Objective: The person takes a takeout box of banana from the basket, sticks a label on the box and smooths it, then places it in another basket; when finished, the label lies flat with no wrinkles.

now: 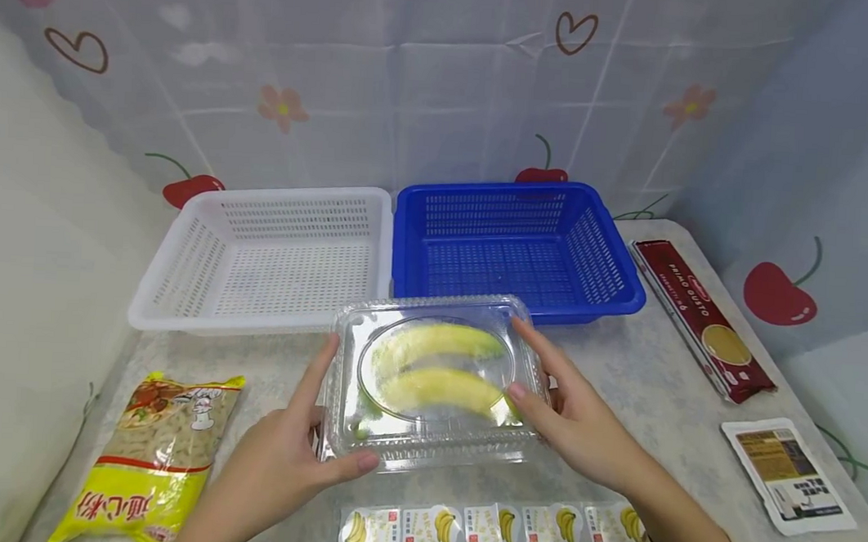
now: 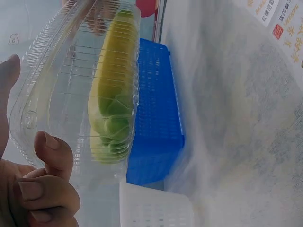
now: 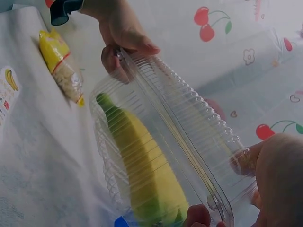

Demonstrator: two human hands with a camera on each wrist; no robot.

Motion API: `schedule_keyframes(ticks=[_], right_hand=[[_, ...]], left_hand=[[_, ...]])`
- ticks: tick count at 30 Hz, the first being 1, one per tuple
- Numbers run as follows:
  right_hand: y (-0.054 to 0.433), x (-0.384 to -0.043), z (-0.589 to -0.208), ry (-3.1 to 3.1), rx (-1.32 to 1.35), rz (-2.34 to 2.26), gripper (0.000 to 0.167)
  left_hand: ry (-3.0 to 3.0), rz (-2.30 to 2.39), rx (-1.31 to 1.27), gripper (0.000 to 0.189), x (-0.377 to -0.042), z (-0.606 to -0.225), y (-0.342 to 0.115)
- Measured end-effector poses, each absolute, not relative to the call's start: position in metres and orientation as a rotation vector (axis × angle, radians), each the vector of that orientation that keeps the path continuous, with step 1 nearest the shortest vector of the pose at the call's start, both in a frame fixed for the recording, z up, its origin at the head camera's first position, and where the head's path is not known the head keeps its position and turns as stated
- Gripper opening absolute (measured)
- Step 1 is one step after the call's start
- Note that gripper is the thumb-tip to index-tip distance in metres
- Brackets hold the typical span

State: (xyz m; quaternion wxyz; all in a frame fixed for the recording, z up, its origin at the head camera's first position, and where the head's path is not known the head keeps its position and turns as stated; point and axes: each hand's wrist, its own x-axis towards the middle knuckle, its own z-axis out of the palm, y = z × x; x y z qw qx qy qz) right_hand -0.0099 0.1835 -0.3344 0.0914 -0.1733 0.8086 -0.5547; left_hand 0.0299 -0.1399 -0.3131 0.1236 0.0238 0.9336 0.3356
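A clear plastic clamshell box point(image 1: 432, 439) with its lid down is held up between both hands, in front of the baskets. Yellow bananas point(image 1: 442, 390) with green ends lie inside it. My left hand point(image 1: 277, 451) grips the box's left side, thumb on the near corner and index finger along the edge. On the opposite side, my right hand point(image 1: 581, 418) holds the box with thumb and index finger on the lid. From the left wrist view, curled fingers point(image 2: 54, 153) show against the box's side. A strip of banana stickers point(image 1: 490, 529) lies on the table below.
Behind the box stand a white basket point(image 1: 254, 325) and a blue basket point(image 1: 520, 312), side by side. A yellow pasta bag point(image 1: 155, 461) lies at left. To the right are a red spaghetti pack point(image 1: 704, 318) and a white pouch point(image 1: 789, 475) on the table point(image 1: 656, 397).
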Motion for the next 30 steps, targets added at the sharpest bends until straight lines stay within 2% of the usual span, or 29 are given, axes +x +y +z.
schedule_keyframes(ticks=[19, 30], right_hand=[[0.208, 0.005, -0.364, 2.423, -0.438, -1.591, 0.070], [0.231, 0.003, -0.381, 2.421, -0.375, -1.546, 0.069]], left_hand=[[2.679, 0.933, 0.205, 0.119, 0.038, -0.343, -0.125], [2.602, 0.988, 0.360, 0.116, 0.024, -0.365, -0.109]])
